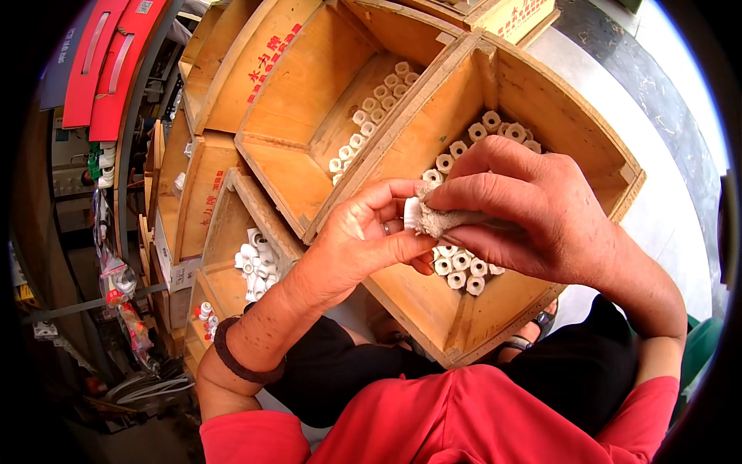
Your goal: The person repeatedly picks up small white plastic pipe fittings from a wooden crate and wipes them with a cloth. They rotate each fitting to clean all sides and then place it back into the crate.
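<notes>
One piece in work, by the look of it not finished. Left hand (352, 232) has a white fitting (412, 215) pinched between thumb and fingers; right hand (533, 209) is closed round a rough beige wad (437, 220), cloth-like, pressed against the fitting's right end. That end is covered, so can't tell its condition from here. Both hands are up over the near wooden box (541, 85), piece in the air, not set down.

Stock: near box has a batch of white hex-ended fittings (457, 279) on its floor, hands block part of it. Next box to the left (309, 100) has neat rows of similar pieces (356, 141). Small box (220, 263), lower left, holds a loose heap of white fittings (259, 271).

Can't tell which batch is done and which is waiting, so no honest count of what's left. My read: mid-batch, this one piece half handled
</notes>
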Tool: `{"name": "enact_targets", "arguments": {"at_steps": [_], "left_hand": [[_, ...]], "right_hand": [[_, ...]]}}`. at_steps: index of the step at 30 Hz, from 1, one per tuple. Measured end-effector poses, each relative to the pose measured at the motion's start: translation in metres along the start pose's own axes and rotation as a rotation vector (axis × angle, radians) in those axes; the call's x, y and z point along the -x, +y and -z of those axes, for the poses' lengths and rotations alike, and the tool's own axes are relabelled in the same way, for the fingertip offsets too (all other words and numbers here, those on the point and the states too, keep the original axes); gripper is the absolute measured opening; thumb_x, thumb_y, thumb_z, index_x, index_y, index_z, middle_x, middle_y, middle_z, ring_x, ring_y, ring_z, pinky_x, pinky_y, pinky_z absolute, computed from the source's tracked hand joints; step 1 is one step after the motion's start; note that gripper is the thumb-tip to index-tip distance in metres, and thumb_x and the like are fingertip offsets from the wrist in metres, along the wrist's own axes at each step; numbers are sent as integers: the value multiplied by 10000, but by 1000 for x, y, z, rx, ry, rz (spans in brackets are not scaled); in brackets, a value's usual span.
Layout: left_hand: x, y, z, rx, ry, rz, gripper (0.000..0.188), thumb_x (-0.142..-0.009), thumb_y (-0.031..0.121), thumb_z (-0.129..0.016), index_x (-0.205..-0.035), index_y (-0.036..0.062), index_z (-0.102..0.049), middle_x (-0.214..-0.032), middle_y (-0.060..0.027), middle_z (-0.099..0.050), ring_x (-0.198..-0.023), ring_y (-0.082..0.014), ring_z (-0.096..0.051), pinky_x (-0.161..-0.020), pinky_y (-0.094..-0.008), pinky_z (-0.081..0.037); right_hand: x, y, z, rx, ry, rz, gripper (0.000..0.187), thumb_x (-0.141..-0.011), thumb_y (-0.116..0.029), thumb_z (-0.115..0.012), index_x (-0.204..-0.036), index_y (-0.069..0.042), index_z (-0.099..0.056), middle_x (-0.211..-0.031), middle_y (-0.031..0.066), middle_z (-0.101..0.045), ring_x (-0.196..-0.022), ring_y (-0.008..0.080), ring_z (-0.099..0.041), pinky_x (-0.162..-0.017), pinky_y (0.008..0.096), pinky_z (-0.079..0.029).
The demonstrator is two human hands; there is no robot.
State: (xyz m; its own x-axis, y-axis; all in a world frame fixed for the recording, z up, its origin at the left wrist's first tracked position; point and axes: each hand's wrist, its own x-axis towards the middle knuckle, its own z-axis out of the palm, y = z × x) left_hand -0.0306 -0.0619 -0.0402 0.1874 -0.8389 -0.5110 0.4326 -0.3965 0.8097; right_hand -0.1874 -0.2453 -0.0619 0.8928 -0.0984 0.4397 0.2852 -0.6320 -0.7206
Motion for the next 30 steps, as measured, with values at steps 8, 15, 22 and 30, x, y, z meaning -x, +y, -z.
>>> {"name": "enact_targets", "arguments": {"at_steps": [8, 15, 22, 30], "left_hand": [[4, -1, -1, 9, -1, -5, 498, -873, -22, -689, -1324, -27, -476, -1088, -120, -625, -878, -206, -675, -758, -343, -590], [3, 1, 2, -64, 13, -64, 474, -920, 42, -662, -1347, -25, -467, -1109, -122, -622, -861, -204, -673, -741, -340, -582], [0, -5, 1, -10, 27, -88, 517, -893, 52, -701, -1349, -14, -467, -1114, -109, -621, -908, -204, -671, -760, -355, -586], [3, -3, -1, -56, 1, -75, 501, -893, 31, -691, -1338, -25, -467, -1105, -131, -624, -894, -205, -664, -760, -357, -584]], "right_hand": [[2, 5, 4, -7, -42, 40, 331, -756, -104, -803, -1071, -96, -702, -985, 102, -646, -805, 276, -693, -662, 345, -568], [2, 14, 16, -1, 34, -5, 324, -749, -20, -770, -1062, -62, -693, -979, 118, -634, -852, 280, -685, -683, 348, -571], [-1, -4, 2, -43, -42, -31, 339, -762, -80, -797, -1078, -69, -675, -996, 121, -628, -831, 285, -684, -683, 354, -567], [2, 0, -2, -49, -31, -78, 343, -755, -70, -794, -1073, -64, -665, -1012, 114, -617, -860, 295, -678, -717, 350, -566]]}}
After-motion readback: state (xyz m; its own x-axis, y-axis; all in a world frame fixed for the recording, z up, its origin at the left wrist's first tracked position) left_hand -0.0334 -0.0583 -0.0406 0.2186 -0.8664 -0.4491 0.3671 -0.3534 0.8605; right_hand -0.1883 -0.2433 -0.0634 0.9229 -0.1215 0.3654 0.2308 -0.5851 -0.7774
